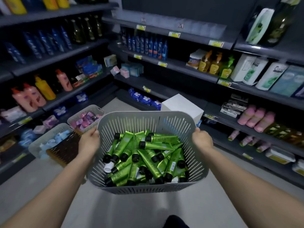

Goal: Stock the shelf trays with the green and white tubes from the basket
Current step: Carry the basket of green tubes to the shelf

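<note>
Print on the tubes point(144, 155) and on the yellow shelf tags point(174, 34) above the basket point(131, 125) is too blurred to read; the tubes are glossy green with black caps, a few showing small pale labels; a white cap point(108, 167) lies at the basket's left side; all lie heaped criss-cross inside the grey slotted basket, held above the floor point(123, 209); the left hand point(89, 140) grips the basket's left rim, the right hand point(202, 139) its right rim; a white box point(182, 106) stands just behind the basket; a small basket point(92, 107) of pink packs sits to its left.
</note>
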{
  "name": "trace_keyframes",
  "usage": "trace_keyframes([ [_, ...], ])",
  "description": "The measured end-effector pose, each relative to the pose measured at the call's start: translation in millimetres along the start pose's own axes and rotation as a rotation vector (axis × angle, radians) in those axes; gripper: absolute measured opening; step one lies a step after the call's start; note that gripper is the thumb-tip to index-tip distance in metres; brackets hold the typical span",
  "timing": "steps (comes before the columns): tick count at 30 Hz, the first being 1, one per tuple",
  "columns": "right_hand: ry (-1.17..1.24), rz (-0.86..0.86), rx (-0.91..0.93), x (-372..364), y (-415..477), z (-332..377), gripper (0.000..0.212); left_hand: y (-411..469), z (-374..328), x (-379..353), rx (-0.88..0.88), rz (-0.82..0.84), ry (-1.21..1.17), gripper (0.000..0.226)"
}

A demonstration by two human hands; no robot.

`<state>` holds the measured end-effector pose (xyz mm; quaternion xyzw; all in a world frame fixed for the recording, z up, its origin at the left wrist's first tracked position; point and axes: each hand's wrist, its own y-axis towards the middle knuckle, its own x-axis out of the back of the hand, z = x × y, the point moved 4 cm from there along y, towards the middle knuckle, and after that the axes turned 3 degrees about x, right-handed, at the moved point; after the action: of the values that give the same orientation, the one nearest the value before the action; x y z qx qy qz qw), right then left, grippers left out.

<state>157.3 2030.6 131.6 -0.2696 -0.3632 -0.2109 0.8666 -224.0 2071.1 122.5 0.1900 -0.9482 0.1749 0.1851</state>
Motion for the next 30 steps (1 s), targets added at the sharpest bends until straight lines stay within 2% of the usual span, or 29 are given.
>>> trace_keyframes([
  [9,-0.022,-0.035,-0.036,8,162,52,0.050,132,-84,-126,-0.009,0.078,-0.017,0.037],
  [15,0.038,-0.091,-0.123,24,261,82,0.050,207,-131,-213,-0.029,0.109,-0.041,0.035],
  [30,0.136,-0.282,-0.401,31,438,96,0.054,383,-250,-428,-0.216,0.449,0.161,0.035],
])
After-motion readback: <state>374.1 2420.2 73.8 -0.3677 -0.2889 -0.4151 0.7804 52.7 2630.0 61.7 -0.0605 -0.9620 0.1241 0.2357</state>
